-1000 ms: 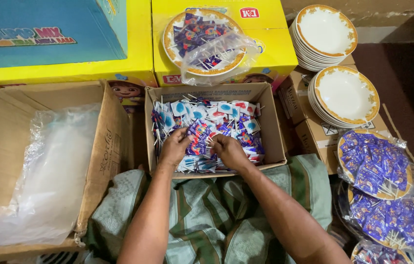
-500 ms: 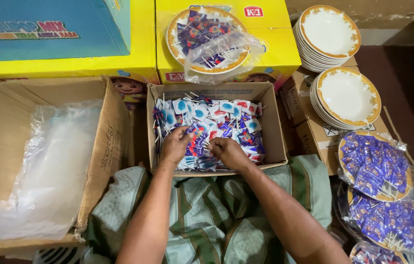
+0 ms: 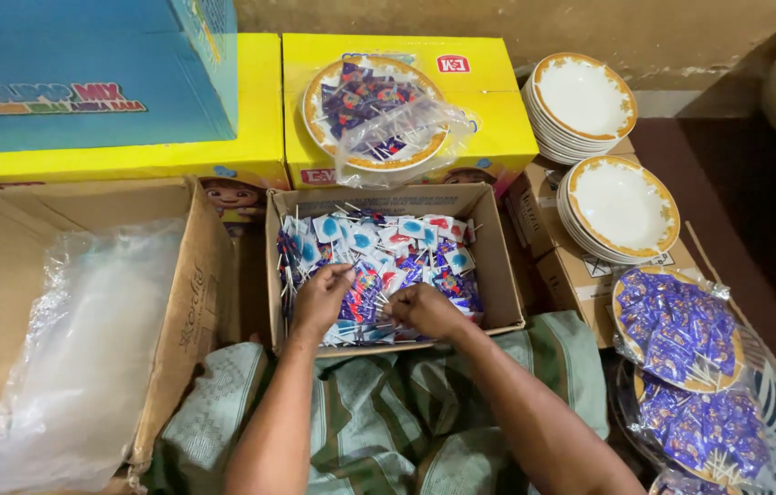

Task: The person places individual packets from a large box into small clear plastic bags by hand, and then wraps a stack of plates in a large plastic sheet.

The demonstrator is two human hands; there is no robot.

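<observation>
Striped green cloth (image 3: 379, 403) covered the person's lap at the nearest edge of the scene, with cardboard boxes and stacked plates ranged around it on the floor. Directly beyond the lap stood a small open carton (image 3: 498, 266) filled with wrapped lollipops (image 3: 388, 247), their white sticks pointing in all directions. The left hand (image 3: 322, 298) was inside this carton, fingers curled and pinching a few lollipops near the front left. The right hand (image 3: 424, 310) lay beside it, fingers closed on further lollipops near the front centre. To the left, a larger carton (image 3: 3, 275) held a heap of clear plastic bags (image 3: 85, 348). To the right, plates piled with purple-wrapped lollipops (image 3: 676, 330) sat sealed in clear bags, one above another. Two stacks of empty gold-rimmed plates (image 3: 621, 206) rested on cartons further back. Farthest away, on a yellow box (image 3: 489, 110), one filled plate (image 3: 374, 110) lay in a bag not yet closed. Judged from this layout, several plates were finished, while many empty plates and most of the carton's contents remained to be handled.
</observation>
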